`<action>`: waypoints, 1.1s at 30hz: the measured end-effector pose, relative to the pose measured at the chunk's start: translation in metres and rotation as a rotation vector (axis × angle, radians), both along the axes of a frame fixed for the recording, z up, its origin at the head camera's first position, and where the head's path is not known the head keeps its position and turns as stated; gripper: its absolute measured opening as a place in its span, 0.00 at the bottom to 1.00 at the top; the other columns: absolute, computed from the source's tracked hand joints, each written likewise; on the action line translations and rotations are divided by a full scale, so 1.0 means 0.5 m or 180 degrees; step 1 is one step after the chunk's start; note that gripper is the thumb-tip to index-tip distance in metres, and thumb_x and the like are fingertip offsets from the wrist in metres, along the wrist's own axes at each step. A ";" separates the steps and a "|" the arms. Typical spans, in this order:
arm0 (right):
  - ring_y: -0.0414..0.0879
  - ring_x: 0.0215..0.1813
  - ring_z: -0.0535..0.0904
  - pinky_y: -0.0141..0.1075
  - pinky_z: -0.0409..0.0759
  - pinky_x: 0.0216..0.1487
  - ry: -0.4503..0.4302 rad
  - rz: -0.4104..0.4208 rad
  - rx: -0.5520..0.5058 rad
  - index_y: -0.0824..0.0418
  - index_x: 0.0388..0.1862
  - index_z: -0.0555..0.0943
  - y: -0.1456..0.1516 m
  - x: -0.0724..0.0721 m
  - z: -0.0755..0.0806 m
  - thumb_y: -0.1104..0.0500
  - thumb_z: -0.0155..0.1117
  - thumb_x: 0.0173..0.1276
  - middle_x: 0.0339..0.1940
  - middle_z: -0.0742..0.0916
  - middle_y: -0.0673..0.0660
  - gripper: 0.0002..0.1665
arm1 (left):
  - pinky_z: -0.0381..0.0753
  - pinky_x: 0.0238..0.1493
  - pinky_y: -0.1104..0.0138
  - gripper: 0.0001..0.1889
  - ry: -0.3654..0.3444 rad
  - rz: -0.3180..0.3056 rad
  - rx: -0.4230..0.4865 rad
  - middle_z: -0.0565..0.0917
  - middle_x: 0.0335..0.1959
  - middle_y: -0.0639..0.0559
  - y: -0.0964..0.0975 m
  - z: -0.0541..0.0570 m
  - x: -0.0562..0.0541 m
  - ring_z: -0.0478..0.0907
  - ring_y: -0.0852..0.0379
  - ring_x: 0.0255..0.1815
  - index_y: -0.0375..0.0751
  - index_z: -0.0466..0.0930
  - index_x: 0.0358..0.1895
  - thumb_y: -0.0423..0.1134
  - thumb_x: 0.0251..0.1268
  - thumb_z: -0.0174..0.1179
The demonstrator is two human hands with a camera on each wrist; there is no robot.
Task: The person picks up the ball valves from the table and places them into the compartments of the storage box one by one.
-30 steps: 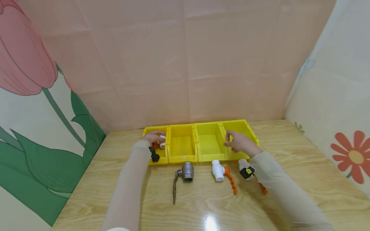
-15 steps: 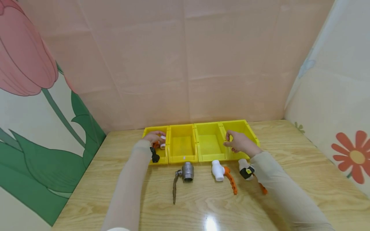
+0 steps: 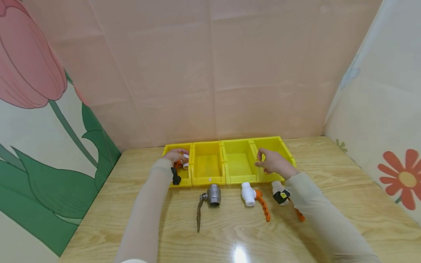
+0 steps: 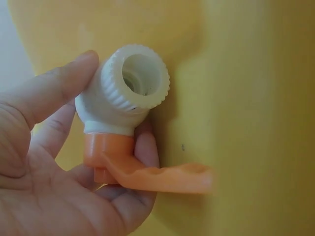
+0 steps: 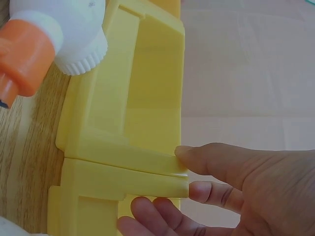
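Observation:
Inside the leftmost yellow bin [image 3: 177,147], my left hand [image 3: 172,156] holds a white ball valve [image 4: 130,91] with an orange lever handle [image 4: 162,178]. Its thumb lies along the valve's body and other fingers are behind it and under the handle. My right hand [image 3: 276,163] pinches the adjoining walls of the two right-hand bins [image 5: 167,182], thumb on one side and fingers on the other. On the table in front of the bins lie a grey metal ball valve [image 3: 214,195], a white ball valve [image 3: 248,194] with an orange handle, and another white valve [image 3: 277,187], partly hidden by the right arm.
The yellow bins stand side by side at the back of the wooden table [image 3: 112,204], close to a pinkish covered wall [image 3: 171,80]. A side wall with a printed red flower [image 3: 405,179] borders the right. Black devices [image 3: 175,178] sit at the wrists.
Almost nothing moves. The white valve in my left hand shifts very slightly inside the leftmost bin; my right hand stays where it was.

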State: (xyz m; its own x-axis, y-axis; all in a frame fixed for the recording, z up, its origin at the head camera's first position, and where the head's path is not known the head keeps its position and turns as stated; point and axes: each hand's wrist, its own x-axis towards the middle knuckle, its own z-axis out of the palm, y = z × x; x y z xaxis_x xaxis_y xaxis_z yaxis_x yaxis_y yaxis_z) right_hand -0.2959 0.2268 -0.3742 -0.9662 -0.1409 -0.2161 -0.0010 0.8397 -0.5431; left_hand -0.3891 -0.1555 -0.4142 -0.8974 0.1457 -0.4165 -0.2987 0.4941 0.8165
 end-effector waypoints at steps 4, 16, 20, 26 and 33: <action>0.48 0.25 0.74 0.34 0.78 0.28 -0.0002 -0.0001 -0.0007 0.59 0.41 0.67 0.000 -0.001 -0.002 0.55 0.62 0.70 0.25 0.74 0.55 0.14 | 0.72 0.51 0.61 0.22 0.0015 -0.0041 -0.0092 0.76 0.56 0.45 0.001 0.004 0.005 0.71 0.51 0.46 0.44 0.75 0.61 0.31 0.64 0.61; 0.48 0.25 0.74 0.33 0.76 0.27 -0.0017 -0.0013 0.0015 0.60 0.41 0.66 0.000 -0.001 -0.004 0.56 0.61 0.70 0.25 0.74 0.55 0.14 | 0.71 0.53 0.61 0.20 0.0080 -0.0024 -0.0397 0.76 0.58 0.45 0.005 -0.004 -0.010 0.70 0.50 0.52 0.46 0.77 0.58 0.33 0.62 0.63; 0.47 0.25 0.74 0.33 0.76 0.27 -0.0039 -0.0022 0.0017 0.60 0.41 0.66 -0.001 -0.002 -0.005 0.55 0.61 0.70 0.25 0.74 0.55 0.14 | 0.73 0.48 0.64 0.20 0.0082 -0.0020 -0.0422 0.77 0.57 0.45 0.010 -0.003 -0.014 0.71 0.51 0.50 0.44 0.77 0.58 0.31 0.62 0.62; 0.48 0.25 0.74 0.32 0.76 0.28 -0.0048 -0.0019 0.0018 0.60 0.41 0.66 -0.001 -0.001 -0.002 0.55 0.61 0.70 0.26 0.74 0.55 0.14 | 0.75 0.43 0.66 0.20 0.0131 -0.0098 -0.0456 0.77 0.55 0.43 0.012 0.000 -0.015 0.73 0.52 0.46 0.41 0.76 0.58 0.28 0.62 0.60; 0.48 0.25 0.74 0.34 0.77 0.29 -0.0052 -0.0011 0.0010 0.59 0.41 0.66 0.000 -0.002 0.000 0.55 0.62 0.70 0.24 0.73 0.55 0.15 | 0.73 0.48 0.64 0.18 0.0210 -0.0109 -0.0609 0.77 0.56 0.44 0.012 0.006 -0.013 0.71 0.52 0.48 0.42 0.78 0.56 0.31 0.62 0.62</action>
